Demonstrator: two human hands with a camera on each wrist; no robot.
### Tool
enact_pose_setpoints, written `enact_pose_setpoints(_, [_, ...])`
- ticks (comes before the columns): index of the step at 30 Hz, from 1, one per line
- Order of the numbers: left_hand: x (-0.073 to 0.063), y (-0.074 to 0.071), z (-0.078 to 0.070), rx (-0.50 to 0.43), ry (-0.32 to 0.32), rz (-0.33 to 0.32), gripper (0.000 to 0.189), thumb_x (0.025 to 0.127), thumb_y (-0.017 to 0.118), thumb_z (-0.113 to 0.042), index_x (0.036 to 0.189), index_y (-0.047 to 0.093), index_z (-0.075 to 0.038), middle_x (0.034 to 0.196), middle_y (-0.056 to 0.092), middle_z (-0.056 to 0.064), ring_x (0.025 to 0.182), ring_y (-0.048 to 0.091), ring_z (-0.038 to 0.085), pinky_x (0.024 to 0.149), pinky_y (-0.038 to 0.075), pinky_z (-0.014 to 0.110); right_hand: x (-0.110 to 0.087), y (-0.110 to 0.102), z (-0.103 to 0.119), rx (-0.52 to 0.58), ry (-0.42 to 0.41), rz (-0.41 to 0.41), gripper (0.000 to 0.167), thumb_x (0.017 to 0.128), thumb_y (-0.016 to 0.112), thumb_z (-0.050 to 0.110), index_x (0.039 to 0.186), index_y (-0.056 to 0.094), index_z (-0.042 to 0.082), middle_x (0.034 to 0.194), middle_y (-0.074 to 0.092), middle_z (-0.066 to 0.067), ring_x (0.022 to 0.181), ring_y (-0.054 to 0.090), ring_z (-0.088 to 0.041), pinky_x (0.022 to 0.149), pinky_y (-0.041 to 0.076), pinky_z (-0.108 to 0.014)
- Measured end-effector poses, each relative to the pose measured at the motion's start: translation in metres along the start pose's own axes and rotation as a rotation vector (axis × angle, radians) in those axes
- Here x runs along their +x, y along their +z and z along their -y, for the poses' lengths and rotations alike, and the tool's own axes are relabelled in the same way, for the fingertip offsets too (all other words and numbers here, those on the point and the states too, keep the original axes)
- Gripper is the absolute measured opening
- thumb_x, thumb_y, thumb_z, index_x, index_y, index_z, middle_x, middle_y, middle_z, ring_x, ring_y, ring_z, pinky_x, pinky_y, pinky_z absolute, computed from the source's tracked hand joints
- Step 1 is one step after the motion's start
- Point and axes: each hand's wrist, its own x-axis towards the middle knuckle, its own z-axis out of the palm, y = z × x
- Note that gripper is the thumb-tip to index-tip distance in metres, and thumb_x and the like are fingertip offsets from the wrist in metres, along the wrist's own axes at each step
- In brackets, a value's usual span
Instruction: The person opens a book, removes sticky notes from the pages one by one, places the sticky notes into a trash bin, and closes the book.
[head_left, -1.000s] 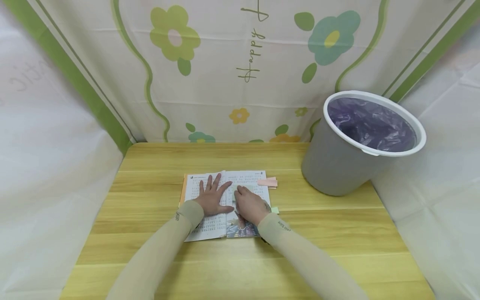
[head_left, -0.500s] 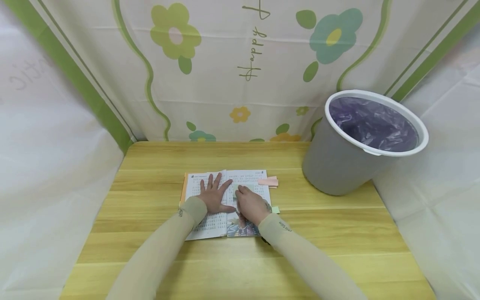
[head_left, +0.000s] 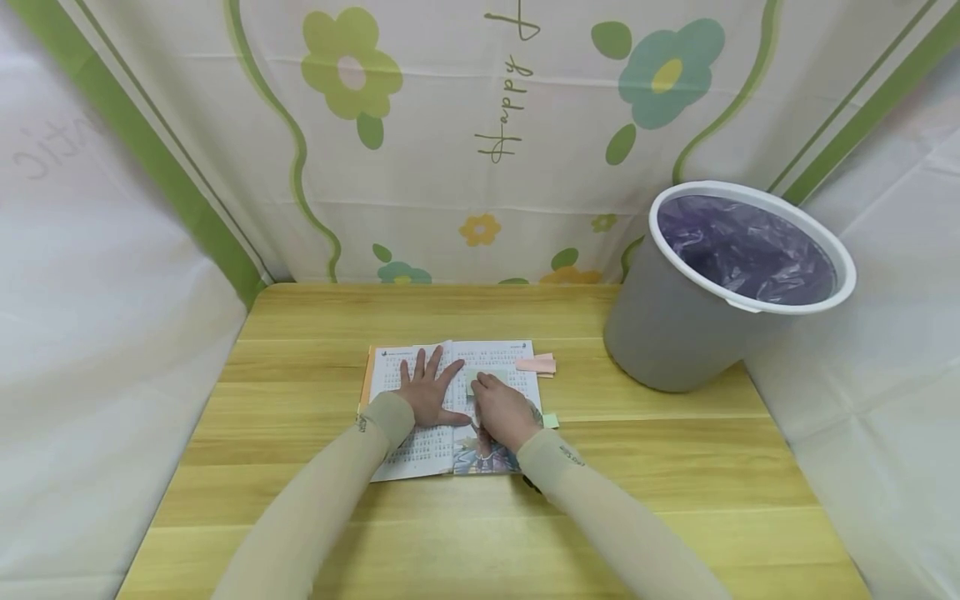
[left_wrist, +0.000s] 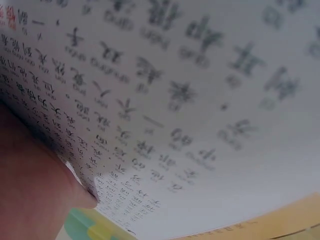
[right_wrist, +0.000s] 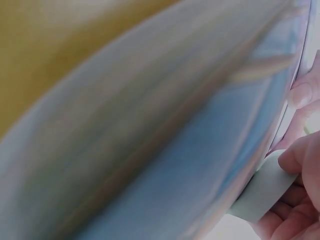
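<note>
An open book [head_left: 416, 454] lies on the wooden table, printed text on its left page and text with a coloured picture on its right page. My left hand [head_left: 429, 402] rests on the left page with fingers spread, its thumb reaching across the fold. Over the right page, my right hand [head_left: 506, 412] pinches a pale green sticky note [right_wrist: 265, 187] between thumb and curled fingers. Part of the note shows beyond the fingertips in the head view. The left wrist view shows the text page [left_wrist: 165, 115] close up, with part of the left hand [left_wrist: 40, 185] at its edge.
Pink sticky tabs [head_left: 536, 364] and a green tab [head_left: 551, 420] stick out from the book's right edge. A grey bin [head_left: 667, 333] with a purple liner stands at the table's back right. A flowered curtain [head_left: 435, 167] hangs behind the table [head_left: 465, 542].
The left hand has shifted very slightly to the right on the page. The right hand keeps its pinch on the sticky note in nearly the same place.
</note>
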Motion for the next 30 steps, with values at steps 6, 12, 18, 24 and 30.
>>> enact_pose_setpoints(6, [-0.0012, -0.0040, 0.0002, 0.005, -0.003, 0.017, 0.114, 0.073, 0.055, -0.086, 0.160, 0.003, -0.033, 0.163, -0.020, 0.014, 0.145, -0.019, 0.043, 0.111, -0.006, 0.069, 0.0004, -0.0030, 0.0009, 0.023, 0.024, 0.024, 0.035, 0.099, 0.059, 0.008, 0.134, 0.060, 0.004, 0.139, 0.056, -0.014, 0.127, 0.054, -0.025, 0.091, 0.054, -0.031])
enact_pose_setpoints(12, [-0.0009, -0.0052, 0.0011, 0.019, -0.004, 0.018, 0.116, 0.072, 0.053, -0.087, 0.160, 0.003, -0.033, 0.163, -0.019, 0.014, 0.145, -0.018, 0.043, 0.111, -0.006, 0.069, -0.0002, -0.0058, 0.0017, 0.081, 0.053, 0.029, 0.038, 0.098, 0.058, 0.008, 0.136, 0.058, 0.003, 0.141, 0.055, -0.014, 0.129, 0.053, -0.026, 0.096, 0.051, -0.034])
enact_pose_setpoints(18, [0.0016, -0.0026, 0.0026, 0.024, -0.006, 0.019, 0.116, 0.071, 0.052, -0.089, 0.160, 0.001, -0.034, 0.163, -0.020, 0.013, 0.145, -0.019, 0.043, 0.111, -0.007, 0.068, -0.0004, -0.0076, 0.0014, 0.181, 0.114, 0.016, 0.037, 0.099, 0.055, 0.008, 0.136, 0.058, 0.004, 0.140, 0.056, -0.014, 0.126, 0.056, -0.028, 0.098, 0.049, -0.038])
enact_pose_setpoints(24, [0.0027, 0.0021, 0.0041, 0.009, -0.003, -0.007, 0.117, 0.070, 0.052, -0.090, 0.160, 0.003, -0.034, 0.163, -0.019, 0.013, 0.145, -0.019, 0.043, 0.111, -0.009, 0.068, -0.0004, -0.0062, -0.0014, 0.244, 0.143, -0.006, 0.036, 0.102, 0.053, 0.013, 0.137, 0.059, 0.006, 0.138, 0.058, -0.012, 0.122, 0.059, -0.029, 0.100, 0.048, -0.040])
enact_pose_setpoints(30, [0.0032, 0.0038, 0.0035, 0.007, -0.006, -0.012, 0.117, 0.070, 0.053, -0.090, 0.160, 0.003, -0.035, 0.163, -0.019, 0.012, 0.145, -0.019, 0.043, 0.111, -0.009, 0.067, -0.0017, -0.0060, -0.0030, 0.283, 0.140, -0.028, 0.035, 0.101, 0.053, 0.011, 0.136, 0.059, 0.005, 0.136, 0.060, -0.011, 0.120, 0.060, -0.029, 0.102, 0.047, -0.040])
